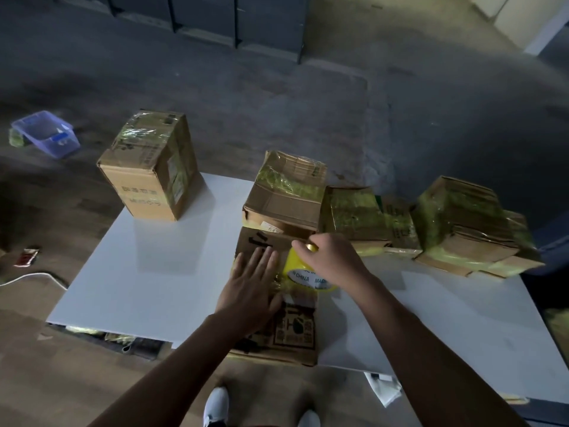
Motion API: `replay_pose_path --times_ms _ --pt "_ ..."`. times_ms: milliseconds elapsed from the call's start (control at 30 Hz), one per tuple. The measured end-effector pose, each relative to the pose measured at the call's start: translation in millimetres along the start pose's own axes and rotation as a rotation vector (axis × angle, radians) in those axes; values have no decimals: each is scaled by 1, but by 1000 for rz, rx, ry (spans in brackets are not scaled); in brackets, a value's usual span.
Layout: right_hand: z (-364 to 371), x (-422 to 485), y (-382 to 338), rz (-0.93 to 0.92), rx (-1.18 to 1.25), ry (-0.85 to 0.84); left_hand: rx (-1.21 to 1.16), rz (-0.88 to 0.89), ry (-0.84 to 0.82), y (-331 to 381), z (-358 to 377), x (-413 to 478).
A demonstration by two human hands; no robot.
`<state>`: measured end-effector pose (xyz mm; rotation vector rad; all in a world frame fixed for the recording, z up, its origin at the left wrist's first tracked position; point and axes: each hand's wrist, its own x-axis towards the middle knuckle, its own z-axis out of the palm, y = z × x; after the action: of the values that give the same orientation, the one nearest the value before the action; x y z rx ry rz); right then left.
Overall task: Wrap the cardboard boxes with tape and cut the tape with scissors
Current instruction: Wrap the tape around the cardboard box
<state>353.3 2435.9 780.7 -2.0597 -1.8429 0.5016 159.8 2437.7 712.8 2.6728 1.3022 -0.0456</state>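
Left hand [249, 288] is flat and open, pressing down on the cardboard box [277, 303] at the near edge of the white surface [154, 272]. Right hand [331, 257] grips the yellow tape roll [303, 274] sitting on top of that box. More taped boxes [369, 214] behind.

- The yellow tape roll [303, 274], under the fingers [300, 246] of the right hand [331, 257], bears on its white core "IN CHINA" and a cut-off "MAD"
- The near cardboard box [289, 331] carries black printed characters beyond and below the left hand's fingertips [264, 252], too blurred to read
- The far-left box [147, 192] shows printed characters, unreadable
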Motion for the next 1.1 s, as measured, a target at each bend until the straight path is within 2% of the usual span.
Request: replay_pose_path --times_ms 267,367,467,567,733,867,1100 --pt "4 -11 30 141 453 -145 6 1 -19 -7 6 0" --pt "-1 -12 25 77 381 -91 11 -1 -17 -11 7 1" --pt "-14 -14 34 12 104 7 28 3 -30 -14 9 2" --pt "-16 -24 48 47 -74 -3 58 1 -65 -12 9 2" --pt "-1 -28 52 84 -108 15 217 -28 -106 12 -2 8" --pt "4 -30 61 140 -99 -15 74 -19 -203 47 8 9" --pt "7 -40 79 23 35 23 24 -48 -148 42 17 4"
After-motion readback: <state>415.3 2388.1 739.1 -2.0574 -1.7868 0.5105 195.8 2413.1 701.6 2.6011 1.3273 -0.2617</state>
